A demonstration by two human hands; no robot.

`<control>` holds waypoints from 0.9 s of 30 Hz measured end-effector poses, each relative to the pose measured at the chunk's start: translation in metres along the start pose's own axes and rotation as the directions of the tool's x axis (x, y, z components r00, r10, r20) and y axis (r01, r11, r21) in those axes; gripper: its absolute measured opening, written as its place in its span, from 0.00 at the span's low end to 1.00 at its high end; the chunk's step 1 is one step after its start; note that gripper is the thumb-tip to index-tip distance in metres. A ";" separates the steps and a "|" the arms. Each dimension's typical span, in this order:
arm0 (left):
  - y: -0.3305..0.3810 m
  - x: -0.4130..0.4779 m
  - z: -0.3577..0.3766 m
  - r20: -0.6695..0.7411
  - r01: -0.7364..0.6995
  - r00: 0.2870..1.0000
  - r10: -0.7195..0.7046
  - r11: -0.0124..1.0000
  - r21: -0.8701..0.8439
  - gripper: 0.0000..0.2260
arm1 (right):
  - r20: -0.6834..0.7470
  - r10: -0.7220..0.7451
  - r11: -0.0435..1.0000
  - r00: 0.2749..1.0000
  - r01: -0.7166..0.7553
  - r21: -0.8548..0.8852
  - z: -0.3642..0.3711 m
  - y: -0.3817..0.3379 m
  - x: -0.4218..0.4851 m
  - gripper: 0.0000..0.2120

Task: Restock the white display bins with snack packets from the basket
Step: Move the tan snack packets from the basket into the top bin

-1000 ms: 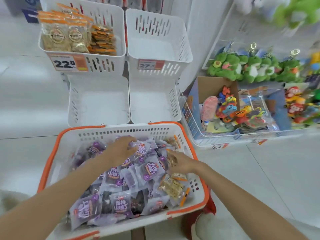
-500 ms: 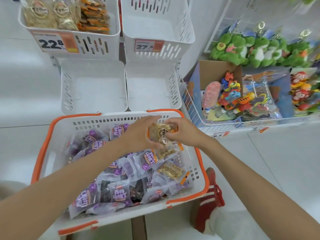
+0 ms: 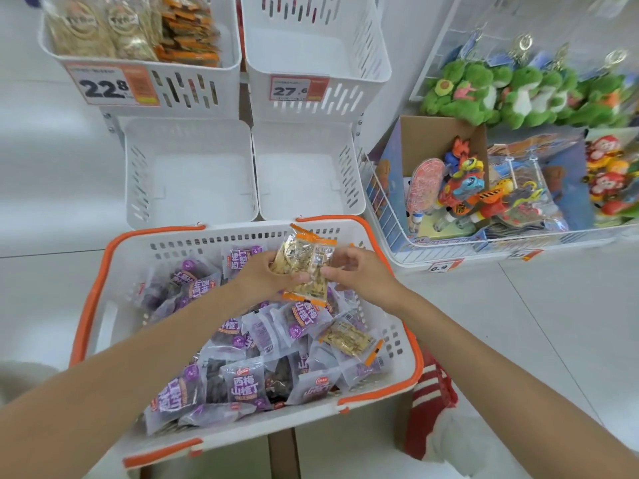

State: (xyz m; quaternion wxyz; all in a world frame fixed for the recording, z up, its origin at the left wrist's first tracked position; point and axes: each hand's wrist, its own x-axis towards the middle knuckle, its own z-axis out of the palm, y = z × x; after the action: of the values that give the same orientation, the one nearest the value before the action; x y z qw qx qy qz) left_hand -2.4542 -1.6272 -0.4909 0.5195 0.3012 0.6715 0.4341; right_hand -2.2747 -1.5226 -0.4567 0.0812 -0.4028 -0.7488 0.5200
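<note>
- L hand (image 3: 262,279): fingers curled round a small bunch of orange-trimmed seed packets (image 3: 304,267), thumb across the front. Firm hold.
- R hand (image 3: 361,275): fingers curled in, tips pinching the right edge of the same bunch. So you've got both hands on it.
- Bunch looks like 2 pkts, overlapped and tilted, top ends fanned apart. Can't tell if there's a third behind.
- It's up off the pile, over the far half of the basket (image 3: 103,271), just short of the far rim.
- Below your hands: purple packets (image 3: 243,382) fill most of the basket; one more loose seed packet (image 3: 345,337) lies on them toward the right wall.
- Beyond the basket, touching its far rim: lower-left bin (image 3: 138,174) and lower-right bin (image 3: 349,174), side by side.
- Above those: upper-left bin (image 3: 193,85), tag reads 22.8, holding matching seed pkts; upper-right bin (image 3: 345,81), tag 27.6.
- Right of the bins: wire tray (image 3: 380,202) w/ toys, green plush frogs (image 3: 484,93) behind it.
</note>
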 end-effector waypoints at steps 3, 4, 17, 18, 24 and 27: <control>0.000 0.003 0.002 -0.055 -0.019 0.998 0.011 0.987 -0.157 0.15 | -0.176 -0.050 0.993 0.983 0.068 0.097 0.006 -0.003 0.006 0.05; 0.002 0.003 0.001 -0.068 0.001 0.998 -0.017 0.971 -0.240 0.17 | -0.274 -0.078 0.989 0.959 0.109 0.097 0.006 -0.005 0.008 0.03; 0.001 0.003 -0.011 0.096 0.174 0.985 -0.145 0.818 -0.549 0.14 | 0.180 0.038 0.820 0.983 0.072 -0.568 0.016 0.021 -0.001 0.14; -0.001 0.003 -0.012 0.096 0.175 0.985 -0.146 0.819 -0.547 0.14 | 0.260 0.177 0.760 0.949 0.036 -0.649 0.020 0.034 -0.006 0.20; -0.009 0.004 -0.015 0.049 0.159 0.986 -0.157 0.841 -0.517 0.14 | 0.220 0.255 0.778 0.942 -0.064 -0.625 0.020 0.052 -0.013 0.19; -0.012 0.006 -0.016 -0.023 0.153 0.981 -0.190 0.848 -0.508 0.15 | 0.087 0.238 0.968 0.967 -0.229 -0.102 0.001 0.027 0.000 0.06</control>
State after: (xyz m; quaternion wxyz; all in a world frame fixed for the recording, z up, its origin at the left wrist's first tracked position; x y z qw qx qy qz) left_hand -2.4708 -1.6318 -0.5028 0.5921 0.0778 0.5773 0.5569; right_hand -2.2606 -1.5199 -0.4802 -0.0363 -0.4652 -0.7222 0.5106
